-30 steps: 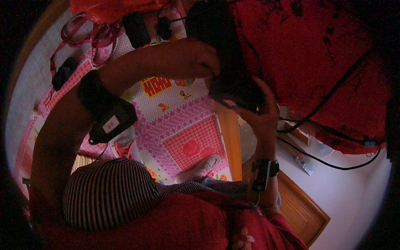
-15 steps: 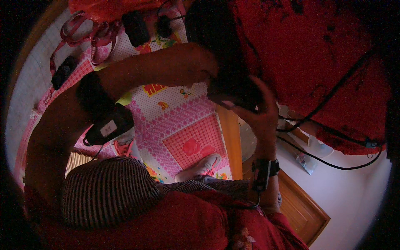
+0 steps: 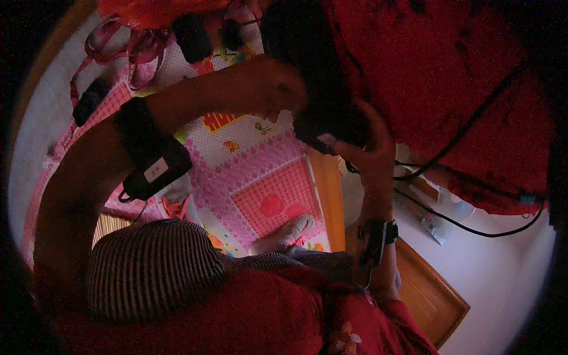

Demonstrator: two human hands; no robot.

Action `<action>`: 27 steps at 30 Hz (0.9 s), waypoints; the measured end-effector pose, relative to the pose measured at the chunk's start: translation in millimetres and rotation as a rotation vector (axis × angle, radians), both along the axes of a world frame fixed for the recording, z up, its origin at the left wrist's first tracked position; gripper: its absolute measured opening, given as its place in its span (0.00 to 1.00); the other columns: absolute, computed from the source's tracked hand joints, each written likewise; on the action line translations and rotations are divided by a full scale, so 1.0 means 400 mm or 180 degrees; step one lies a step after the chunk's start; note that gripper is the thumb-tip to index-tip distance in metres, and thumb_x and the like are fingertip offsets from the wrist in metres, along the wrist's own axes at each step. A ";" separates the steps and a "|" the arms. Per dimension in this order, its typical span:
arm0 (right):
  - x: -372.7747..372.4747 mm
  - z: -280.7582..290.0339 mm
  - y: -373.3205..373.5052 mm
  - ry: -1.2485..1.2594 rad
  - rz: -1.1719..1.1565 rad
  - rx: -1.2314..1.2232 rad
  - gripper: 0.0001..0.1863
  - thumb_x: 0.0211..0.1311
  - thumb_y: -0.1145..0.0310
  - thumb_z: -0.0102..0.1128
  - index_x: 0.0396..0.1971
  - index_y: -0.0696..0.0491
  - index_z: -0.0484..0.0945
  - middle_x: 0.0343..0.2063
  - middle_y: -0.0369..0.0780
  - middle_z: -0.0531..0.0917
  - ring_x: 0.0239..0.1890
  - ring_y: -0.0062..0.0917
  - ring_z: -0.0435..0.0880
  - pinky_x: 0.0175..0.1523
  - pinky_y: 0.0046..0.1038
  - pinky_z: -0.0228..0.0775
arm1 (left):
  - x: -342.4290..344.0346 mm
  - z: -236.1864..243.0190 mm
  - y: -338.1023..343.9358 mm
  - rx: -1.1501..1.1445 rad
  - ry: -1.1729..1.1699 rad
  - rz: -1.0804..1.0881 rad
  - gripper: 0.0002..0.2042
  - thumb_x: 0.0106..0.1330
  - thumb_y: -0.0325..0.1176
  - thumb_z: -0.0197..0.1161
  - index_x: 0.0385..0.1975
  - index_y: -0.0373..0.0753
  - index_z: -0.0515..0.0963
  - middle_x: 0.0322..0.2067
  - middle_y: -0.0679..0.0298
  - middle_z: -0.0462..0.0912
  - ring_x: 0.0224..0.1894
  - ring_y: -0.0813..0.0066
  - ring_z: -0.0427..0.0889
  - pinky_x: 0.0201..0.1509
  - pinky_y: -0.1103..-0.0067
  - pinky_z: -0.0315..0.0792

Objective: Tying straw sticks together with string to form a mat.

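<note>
A long black object [image 3: 307, 53], too dark to make out in detail, lies at the top centre against red cloth [image 3: 444, 77]. My left hand [image 3: 275, 92] reaches across to its left edge with curled fingers; whatever is between them is hidden. My right hand [image 3: 370, 148] grips the lower right end of the black object, thumb toward a small pale patch. A black pouch with a white label [image 3: 165, 180] hangs by my left forearm, below a black band. A black device [image 3: 373, 242] is strapped to my right wrist.
Pink-and-white patterned covering [image 3: 260, 183] spreads below my hands. Pink straps [image 3: 145, 71] and small black objects [image 3: 89, 103] lie upper left. My striped knee [image 3: 154, 272] and shoe [image 3: 281, 236] are below. Black cables [image 3: 461, 142] cross the red cloth. A wooden panel [image 3: 429, 296] stands lower right.
Both hands stay at the black object. My left fingers have shifted slightly, and my right hand and wrist have risen a little.
</note>
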State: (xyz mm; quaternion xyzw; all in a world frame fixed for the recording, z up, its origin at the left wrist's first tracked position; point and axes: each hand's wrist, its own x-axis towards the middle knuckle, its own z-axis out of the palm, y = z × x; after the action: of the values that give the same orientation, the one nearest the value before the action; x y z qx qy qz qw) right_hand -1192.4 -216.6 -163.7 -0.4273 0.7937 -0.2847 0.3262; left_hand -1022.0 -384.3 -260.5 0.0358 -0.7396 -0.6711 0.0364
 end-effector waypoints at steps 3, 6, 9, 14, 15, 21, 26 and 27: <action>-0.017 -0.021 -0.008 0.0437 0.0519 0.0033 0.39 0.34 0.76 0.72 0.54 0.53 0.69 0.47 0.43 0.77 0.48 0.29 0.76 0.51 0.28 0.71 | 0.005 -0.016 0.010 0.0239 0.0131 0.0481 0.08 0.61 0.33 0.57 0.34 0.37 0.77 0.27 0.60 0.77 0.23 0.76 0.81 0.26 0.79 0.75; 0.017 -0.014 -0.023 0.0321 0.0235 0.0273 0.38 0.34 0.77 0.72 0.54 0.54 0.69 0.47 0.43 0.76 0.48 0.29 0.76 0.52 0.28 0.71 | 0.019 -0.028 0.012 0.0273 -0.0088 0.0438 0.08 0.61 0.33 0.57 0.34 0.35 0.77 0.25 0.60 0.77 0.22 0.75 0.81 0.26 0.79 0.75; 0.006 -0.002 -0.021 0.0166 0.0290 0.0178 0.39 0.34 0.77 0.71 0.54 0.54 0.69 0.47 0.43 0.76 0.48 0.28 0.76 0.52 0.28 0.71 | 0.015 -0.019 0.013 0.0690 -0.0199 0.0417 0.08 0.61 0.33 0.57 0.33 0.34 0.77 0.22 0.60 0.77 0.22 0.74 0.81 0.26 0.78 0.76; 0.005 -0.001 -0.017 0.0204 0.0162 0.0287 0.39 0.33 0.56 0.77 0.51 0.48 0.72 0.50 0.43 0.76 0.53 0.35 0.73 0.59 0.35 0.63 | 0.017 -0.019 0.012 0.0587 -0.0118 0.0544 0.07 0.61 0.32 0.56 0.32 0.35 0.77 0.24 0.60 0.78 0.22 0.74 0.81 0.27 0.78 0.76; 0.006 0.005 -0.021 0.0233 0.0156 0.0311 0.39 0.32 0.56 0.77 0.51 0.48 0.72 0.50 0.43 0.75 0.53 0.35 0.73 0.59 0.35 0.63 | 0.012 -0.029 0.013 0.0586 -0.0126 0.0546 0.07 0.61 0.32 0.56 0.32 0.35 0.77 0.24 0.60 0.78 0.22 0.74 0.81 0.27 0.78 0.76; -0.012 -0.012 -0.007 0.0219 0.0018 0.0471 0.40 0.32 0.55 0.77 0.51 0.49 0.72 0.49 0.44 0.75 0.53 0.35 0.73 0.58 0.35 0.63 | 0.007 0.004 0.031 0.0480 -0.0187 0.0520 0.07 0.62 0.33 0.55 0.31 0.36 0.77 0.26 0.61 0.79 0.25 0.75 0.81 0.30 0.80 0.76; 0.002 -0.014 -0.027 0.0284 0.0142 0.0287 0.39 0.34 0.62 0.76 0.52 0.53 0.70 0.46 0.44 0.77 0.49 0.31 0.75 0.52 0.30 0.68 | 0.011 -0.027 0.039 0.0841 0.0038 0.0714 0.10 0.61 0.33 0.55 0.37 0.35 0.73 0.27 0.60 0.80 0.29 0.77 0.82 0.31 0.79 0.76; 0.008 -0.012 -0.032 0.0478 0.0264 0.0136 0.38 0.35 0.70 0.74 0.53 0.55 0.69 0.44 0.44 0.78 0.44 0.26 0.78 0.46 0.25 0.74 | 0.014 -0.037 0.025 0.0826 0.0039 0.0714 0.10 0.61 0.33 0.55 0.37 0.35 0.73 0.27 0.60 0.80 0.29 0.77 0.82 0.31 0.79 0.76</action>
State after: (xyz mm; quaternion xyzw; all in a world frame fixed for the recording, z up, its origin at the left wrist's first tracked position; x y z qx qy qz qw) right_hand -1189.2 -229.4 -168.5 -0.4728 0.8035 -0.2211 0.2863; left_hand -1016.4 -374.5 -275.4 0.1185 -0.6378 -0.7530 0.1106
